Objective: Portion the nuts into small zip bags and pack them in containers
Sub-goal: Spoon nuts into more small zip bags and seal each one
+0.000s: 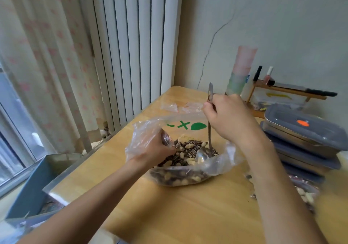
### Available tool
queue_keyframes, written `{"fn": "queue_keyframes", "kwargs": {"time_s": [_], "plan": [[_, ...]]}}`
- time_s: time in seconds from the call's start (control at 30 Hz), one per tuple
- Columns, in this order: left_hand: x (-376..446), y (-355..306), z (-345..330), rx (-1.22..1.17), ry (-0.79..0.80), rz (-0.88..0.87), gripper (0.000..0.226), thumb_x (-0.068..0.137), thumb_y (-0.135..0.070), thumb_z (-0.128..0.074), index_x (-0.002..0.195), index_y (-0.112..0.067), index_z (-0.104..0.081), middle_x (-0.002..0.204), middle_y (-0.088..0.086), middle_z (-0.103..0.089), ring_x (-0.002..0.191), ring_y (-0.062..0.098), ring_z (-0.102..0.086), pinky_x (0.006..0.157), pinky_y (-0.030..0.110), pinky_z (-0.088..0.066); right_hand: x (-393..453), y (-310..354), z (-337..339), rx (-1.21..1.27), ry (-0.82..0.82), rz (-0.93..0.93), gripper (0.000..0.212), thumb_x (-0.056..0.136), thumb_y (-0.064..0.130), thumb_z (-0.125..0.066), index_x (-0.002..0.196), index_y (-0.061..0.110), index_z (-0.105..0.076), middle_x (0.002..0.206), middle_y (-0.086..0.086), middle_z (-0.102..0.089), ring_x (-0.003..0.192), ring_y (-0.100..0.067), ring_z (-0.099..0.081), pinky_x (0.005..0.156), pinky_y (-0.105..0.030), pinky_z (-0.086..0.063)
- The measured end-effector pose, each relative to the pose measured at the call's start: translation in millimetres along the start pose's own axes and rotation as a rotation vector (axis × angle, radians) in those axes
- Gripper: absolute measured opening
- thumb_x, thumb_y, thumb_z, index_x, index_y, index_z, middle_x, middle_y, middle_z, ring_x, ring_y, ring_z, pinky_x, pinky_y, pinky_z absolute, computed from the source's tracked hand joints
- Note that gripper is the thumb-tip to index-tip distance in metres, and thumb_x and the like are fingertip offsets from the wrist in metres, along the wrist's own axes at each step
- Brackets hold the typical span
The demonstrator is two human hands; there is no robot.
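1. A filled small zip bag (305,194) of peanuts and seeds lies at the right edge of the wooden table (169,215), partly hidden behind the right forearm.
2. The left hand (156,149) grips the rim of the large clear plastic bag (180,176), fingers curled over the film, holding its mouth open.
3. Inside the bag sits the nut mix (186,153) of striped sunflower seeds and peanuts.
4. The bowl of a metal spoon (204,152) rests on that mix.
5. The right hand (229,117) is closed round the spoon's handle, which stands nearly upright.
6. Stacked grey lidded containers (301,136) stand to the right, the top one bearing an orange tab.
7. Empty small zip bags (180,106) lie just beyond the large bag.
8. A wooden rack (286,91) with bottles stands against the wall.
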State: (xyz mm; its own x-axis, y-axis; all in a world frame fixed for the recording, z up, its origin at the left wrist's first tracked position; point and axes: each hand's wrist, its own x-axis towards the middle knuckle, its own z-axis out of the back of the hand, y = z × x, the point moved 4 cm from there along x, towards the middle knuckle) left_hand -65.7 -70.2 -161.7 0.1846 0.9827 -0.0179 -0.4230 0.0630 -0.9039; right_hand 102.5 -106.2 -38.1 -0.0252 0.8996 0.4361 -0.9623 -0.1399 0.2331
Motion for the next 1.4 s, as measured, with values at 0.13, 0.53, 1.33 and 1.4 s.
{"fn": "queue_keyframes", "kwargs": {"time_s": [0.13,0.53,1.33,1.4], "plan": [[0.1,3.5,-2.5,0.025,-0.013,0.01,0.028,0.095,0.0,-0.064,0.113,-0.005,-0.043,0.091,0.008,-0.048,0.077,0.016,-0.047,0.056,0.006,-0.04,-0.9,-3.9,-2.5,0.063,0.01,-0.061,0.039,0.104,0.019,-0.039,0.072,0.004,-0.056,0.063,-0.01,-0.065,0.051,-0.021,-0.068,0.058,-0.04,-0.059],[9.7,16.8,-12.7,0.025,0.055,0.166,0.032,0.103,-0.012,-0.056,0.078,-0.022,-0.038,0.072,-0.003,-0.037,0.063,0.007,-0.037,0.055,0.015,-0.036,5.0,-43.8,-36.3,0.678,0.21,-0.377,0.035,0.11,0.021,-0.046,0.096,-0.002,-0.069,0.07,-0.015,-0.076,0.065,-0.031,-0.077,0.062,-0.035,-0.064],[9.1,2.0,-7.6,0.396,-0.089,-0.179,0.025,0.09,-0.016,-0.071,0.111,-0.005,-0.063,0.087,-0.009,-0.043,0.072,0.003,-0.036,0.071,-0.004,-0.033,2.5,-81.8,11.1,0.696,-0.11,-0.471,0.034,0.108,0.019,-0.045,0.093,0.002,-0.07,0.063,-0.013,-0.072,0.056,-0.027,-0.074,0.048,-0.026,-0.053],[10.7,-0.3,-9.2,0.431,-0.119,-0.185,0.027,0.088,-0.025,-0.074,0.108,-0.012,-0.063,0.098,-0.006,-0.045,0.082,0.008,-0.031,0.076,-0.009,-0.022,0.9,-75.9,13.1,0.69,-0.13,-0.455,0.034,0.108,0.019,-0.045,0.091,0.003,-0.07,0.062,-0.012,-0.072,0.056,-0.028,-0.073,0.049,-0.028,-0.054]]}}
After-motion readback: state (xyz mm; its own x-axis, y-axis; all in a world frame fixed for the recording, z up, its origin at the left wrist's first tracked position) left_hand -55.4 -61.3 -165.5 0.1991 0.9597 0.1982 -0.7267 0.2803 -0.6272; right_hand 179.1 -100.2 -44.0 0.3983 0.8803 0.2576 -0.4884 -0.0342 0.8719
